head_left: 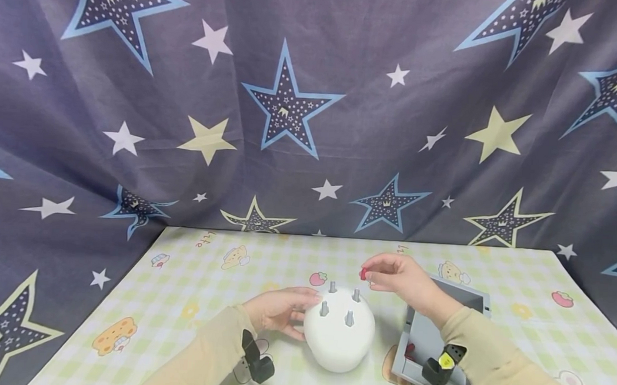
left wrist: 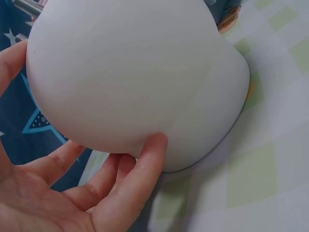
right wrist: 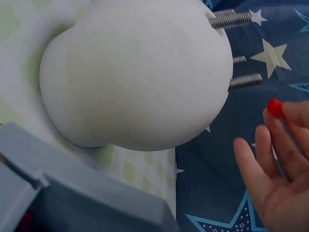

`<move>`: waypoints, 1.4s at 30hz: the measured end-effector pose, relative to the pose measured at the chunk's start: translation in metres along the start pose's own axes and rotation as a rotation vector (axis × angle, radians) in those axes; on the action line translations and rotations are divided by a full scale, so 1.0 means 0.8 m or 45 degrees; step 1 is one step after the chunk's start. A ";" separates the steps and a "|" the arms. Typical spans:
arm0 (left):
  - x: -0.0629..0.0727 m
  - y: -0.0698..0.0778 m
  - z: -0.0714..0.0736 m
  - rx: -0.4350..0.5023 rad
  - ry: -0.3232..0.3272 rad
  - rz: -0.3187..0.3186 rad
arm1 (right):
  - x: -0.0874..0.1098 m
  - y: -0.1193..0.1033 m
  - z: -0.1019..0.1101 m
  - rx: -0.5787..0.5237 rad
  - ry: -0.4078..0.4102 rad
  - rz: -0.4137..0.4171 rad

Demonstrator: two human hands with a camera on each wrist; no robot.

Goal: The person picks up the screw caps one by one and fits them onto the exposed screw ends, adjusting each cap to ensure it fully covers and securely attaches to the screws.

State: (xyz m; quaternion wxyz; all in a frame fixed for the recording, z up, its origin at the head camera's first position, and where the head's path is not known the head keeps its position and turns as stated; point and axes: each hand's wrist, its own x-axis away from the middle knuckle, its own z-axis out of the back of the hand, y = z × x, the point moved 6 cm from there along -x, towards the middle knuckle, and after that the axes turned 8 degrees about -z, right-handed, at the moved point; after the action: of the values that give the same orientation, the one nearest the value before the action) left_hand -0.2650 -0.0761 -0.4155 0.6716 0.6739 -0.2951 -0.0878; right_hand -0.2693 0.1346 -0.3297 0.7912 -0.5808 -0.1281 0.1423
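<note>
A smooth white rounded body (head_left: pixel 338 335), with a pinched-in waist, stands on the table. Several metal threaded studs (head_left: pixel 349 318) stick up from its top. My left hand (head_left: pixel 284 312) rests against the left side of the body, fingers spread and loosely bent; the left wrist view shows fingertips (left wrist: pixel 157 142) touching the surface. Up and to the right of the studs, my right hand (head_left: pixel 396 277) pinches a small red cap-like piece (right wrist: pixel 275 108) between thumb and finger. That piece is apart from the studs, and its underside cannot be made out.
To the right of the white body lies a grey tray (head_left: pixel 401 369) with compartments, partly hidden under the right forearm. Red pieces (head_left: pixel 409 351) lie inside it. A checked cloth (head_left: pixel 164 301) covers the table, and a star-patterned curtain (head_left: pixel 309 175) hangs behind.
</note>
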 end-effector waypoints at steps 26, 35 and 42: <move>0.001 0.001 -0.001 0.008 -0.015 0.004 | 0.013 -0.023 -0.010 0.329 0.010 0.145; 0.000 0.001 0.000 0.009 -0.008 0.004 | 0.012 -0.020 -0.012 0.313 -0.004 0.141; 0.000 0.000 0.001 0.000 -0.006 0.005 | 0.014 -0.024 -0.015 0.329 -0.028 0.155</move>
State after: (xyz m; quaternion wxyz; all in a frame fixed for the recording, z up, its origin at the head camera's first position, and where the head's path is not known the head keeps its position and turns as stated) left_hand -0.2659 -0.0768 -0.4153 0.6712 0.6730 -0.2980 -0.0882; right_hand -0.2536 0.1230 -0.3148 0.8478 -0.4793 -0.0819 0.2118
